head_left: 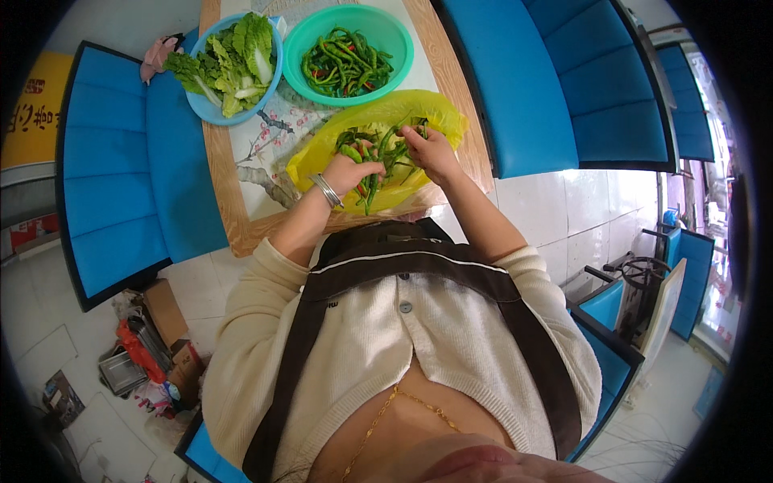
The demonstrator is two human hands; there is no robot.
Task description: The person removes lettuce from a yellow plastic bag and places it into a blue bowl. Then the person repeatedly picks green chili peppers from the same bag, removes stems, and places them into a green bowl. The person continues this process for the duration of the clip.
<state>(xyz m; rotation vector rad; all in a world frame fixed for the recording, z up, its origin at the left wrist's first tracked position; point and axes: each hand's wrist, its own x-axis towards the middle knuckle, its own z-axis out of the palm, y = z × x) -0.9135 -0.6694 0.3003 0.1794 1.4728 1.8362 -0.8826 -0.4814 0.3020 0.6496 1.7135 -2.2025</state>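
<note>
My left hand (pixel 352 173), with metal bangles at its wrist, holds a bunch of green and red chili peppers (pixel 370 192) over an open yellow plastic bag (pixel 320 162). Above the bag's right part, my right hand (pixel 430 152) pinches a green chili by its upper end, thumb against forefinger. More chilies and bits of stem lie inside the bag, partly hidden by both hands. Just beyond it stands a green plastic basin (pixel 291 71) with a heap of green chilies (pixel 347 63) and a few red ones.
A blue basin (pixel 227 121) of leafy greens (pixel 238 66) stands at the table's far left. The wood-edged table (pixel 224 202) has blue padded benches on its left (pixel 181 163) and right (pixel 513 90). Cardboard boxes (pixel 164 311) and metal trays (pixel 122 369) sit at the lower left.
</note>
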